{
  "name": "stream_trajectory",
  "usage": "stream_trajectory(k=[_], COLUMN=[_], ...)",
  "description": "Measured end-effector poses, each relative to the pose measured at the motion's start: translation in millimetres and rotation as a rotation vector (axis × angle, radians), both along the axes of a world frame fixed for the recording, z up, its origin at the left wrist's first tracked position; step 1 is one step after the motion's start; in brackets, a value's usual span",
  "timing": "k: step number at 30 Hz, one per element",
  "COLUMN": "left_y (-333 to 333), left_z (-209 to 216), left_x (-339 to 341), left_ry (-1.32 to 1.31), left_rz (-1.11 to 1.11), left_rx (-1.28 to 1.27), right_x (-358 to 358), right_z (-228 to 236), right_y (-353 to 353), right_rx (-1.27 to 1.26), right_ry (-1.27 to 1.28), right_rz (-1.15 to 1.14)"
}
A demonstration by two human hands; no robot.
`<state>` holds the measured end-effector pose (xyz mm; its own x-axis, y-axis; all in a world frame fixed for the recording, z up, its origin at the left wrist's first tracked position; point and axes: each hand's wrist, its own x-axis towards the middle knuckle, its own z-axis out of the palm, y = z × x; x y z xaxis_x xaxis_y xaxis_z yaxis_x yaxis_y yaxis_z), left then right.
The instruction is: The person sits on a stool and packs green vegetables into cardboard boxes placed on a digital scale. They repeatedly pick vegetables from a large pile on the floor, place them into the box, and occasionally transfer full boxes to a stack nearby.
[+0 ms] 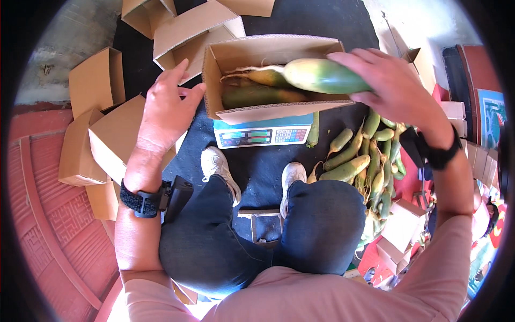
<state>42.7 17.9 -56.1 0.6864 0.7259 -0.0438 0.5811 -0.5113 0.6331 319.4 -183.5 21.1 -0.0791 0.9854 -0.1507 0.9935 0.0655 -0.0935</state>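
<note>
A: Where is the long green radish [322,75] right now?

B: Over the open cardboard box [257,80] that sits on the weighing scale [263,134]. The right hand [397,88] grips its thick end, fingers [358,57] curled over the top; the pale tip points left, above two radishes [257,95] already lying lengthwise inside.

A: And the left hand [166,104]?

B: Its fingers are loosely spread, grasping nothing; the thumb rests at the box's left wall.

A: How would you set it in well?

B: I'd keep it parallel to the others, lower the thin end first, and steady the box so it doesn't slide on the scale's platform.

A: What do the materials look like?

B: The radishes are smooth, tapered, green fading to cream, with stringy root tips. The box is plain matte brown card, flaps folded out. More empty boxes [94,80] lie left on the dark mat [263,172], and a heap of radishes [370,155] is piled right.
</note>
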Motion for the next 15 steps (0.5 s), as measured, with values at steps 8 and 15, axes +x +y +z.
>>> stream_trajectory(k=[8,15], left_y=[-8.0,-5.5], left_z=[-14.5,-20.6], left_x=[13.2,7.9], left_ry=[0.125,0.107], left_rz=[-0.1,-0.141], left_rx=[-0.111,-0.072], right_x=[-9.7,-25.5], right_z=[-119.3,-138.7], right_y=[84.5,110.5], right_rx=[-0.428,-0.69], right_ry=[0.232,-0.118], right_rz=[0.107,0.187])
